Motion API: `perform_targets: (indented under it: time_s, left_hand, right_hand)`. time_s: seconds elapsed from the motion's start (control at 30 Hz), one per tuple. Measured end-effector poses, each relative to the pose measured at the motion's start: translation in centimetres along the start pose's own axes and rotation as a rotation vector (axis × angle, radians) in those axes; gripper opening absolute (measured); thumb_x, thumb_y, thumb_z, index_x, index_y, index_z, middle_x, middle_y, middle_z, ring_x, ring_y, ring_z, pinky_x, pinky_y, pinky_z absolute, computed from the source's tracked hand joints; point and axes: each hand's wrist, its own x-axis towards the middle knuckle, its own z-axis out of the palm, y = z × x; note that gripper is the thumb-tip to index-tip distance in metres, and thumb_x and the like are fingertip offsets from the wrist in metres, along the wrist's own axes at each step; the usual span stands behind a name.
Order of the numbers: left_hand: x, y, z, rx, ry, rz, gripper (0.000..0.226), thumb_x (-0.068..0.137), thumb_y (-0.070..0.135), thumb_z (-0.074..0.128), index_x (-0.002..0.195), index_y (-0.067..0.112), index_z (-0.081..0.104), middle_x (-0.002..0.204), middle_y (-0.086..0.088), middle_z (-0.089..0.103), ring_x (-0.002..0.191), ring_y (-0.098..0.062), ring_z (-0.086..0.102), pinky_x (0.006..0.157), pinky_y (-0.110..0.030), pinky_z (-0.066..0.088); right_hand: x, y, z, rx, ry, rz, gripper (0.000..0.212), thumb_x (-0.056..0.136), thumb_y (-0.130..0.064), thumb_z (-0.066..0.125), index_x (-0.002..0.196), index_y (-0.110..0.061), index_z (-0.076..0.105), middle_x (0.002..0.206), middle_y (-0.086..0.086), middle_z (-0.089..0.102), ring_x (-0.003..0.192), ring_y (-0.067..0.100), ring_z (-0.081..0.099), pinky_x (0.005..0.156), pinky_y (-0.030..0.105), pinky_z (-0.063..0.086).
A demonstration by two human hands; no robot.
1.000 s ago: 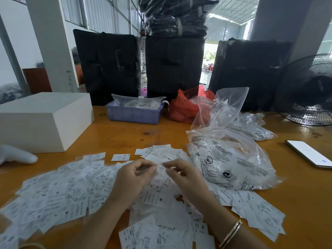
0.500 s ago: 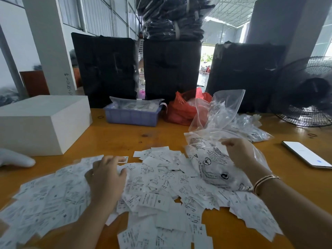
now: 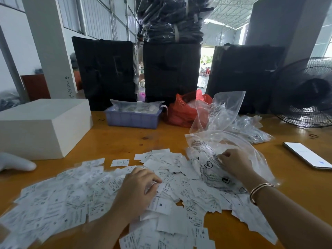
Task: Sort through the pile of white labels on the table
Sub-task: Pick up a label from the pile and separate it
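A wide pile of white labels point(image 3: 75, 198) printed with size letters covers the near part of the wooden table point(image 3: 116, 141). My left hand point(image 3: 138, 191) rests palm down on the middle of the pile, its fingers bent onto the labels. My right hand point(image 3: 233, 163), a gold bangle on its wrist, grips the top of a clear printed plastic bag point(image 3: 206, 159) that lies on the pile's right edge. One label point(image 3: 120, 162) lies apart behind the pile.
A white box point(image 3: 45, 126) stands at the left, with a white rounded object point(image 3: 16, 163) in front of it. At the back are a purple basket point(image 3: 133, 119), a red bag point(image 3: 181, 112) and black bundles point(image 3: 106, 72). A phone point(image 3: 307, 155) and fan point(image 3: 305, 94) are on the right.
My hands, first together over the pile's middle, parted. The right went onto the plastic bag and stays there. The left went left, then slid back right to the pile's middle.
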Motion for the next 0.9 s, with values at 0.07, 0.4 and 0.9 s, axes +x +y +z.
perform_targets:
  time_s: [0.07, 0.4, 0.9]
  left_hand:
    - [0.0, 0.0, 0.1, -0.013, -0.003, -0.007, 0.015, 0.09, 0.022, 0.061, 0.099, 0.03, 0.069, 0.098, 0.021, 0.06, 0.103, 0.001, 0.047, 0.094, -0.027, 0.039]
    - [0.0, 0.1, -0.1, -0.051, 0.01, -0.016, 0.013, 0.09, 0.022, 0.062, 0.098, 0.03, 0.068, 0.094, 0.028, 0.056, 0.1, 0.006, 0.045, 0.094, -0.025, 0.038]
    - [0.1, 1.2, -1.2, -0.313, 0.013, -0.153, 0.043, 0.083, 0.063, 0.052, 0.123, 0.049, 0.042, 0.123, 0.038, 0.04, 0.116, 0.024, 0.033, 0.092, -0.006, 0.027]
  right_hand:
    - [0.2, 0.2, -0.1, -0.021, 0.029, -0.008, 0.04, 0.089, -0.025, 0.058, 0.051, -0.018, 0.047, 0.052, -0.002, 0.046, 0.053, 0.017, 0.043, 0.06, 0.029, 0.033]
    - [-2.4, -2.9, -1.8, 0.463, 0.252, -0.229, 0.023, 0.092, -0.024, 0.058, 0.075, -0.012, 0.069, 0.061, 0.005, 0.063, 0.052, 0.014, 0.047, 0.053, 0.027, 0.038]
    - [-11.3, -9.2, 3.9, 0.561, -0.401, -0.462, 0.018, 0.09, -0.027, 0.061, 0.074, -0.035, 0.061, 0.07, -0.016, 0.066, 0.063, -0.008, 0.057, 0.059, 0.007, 0.043]
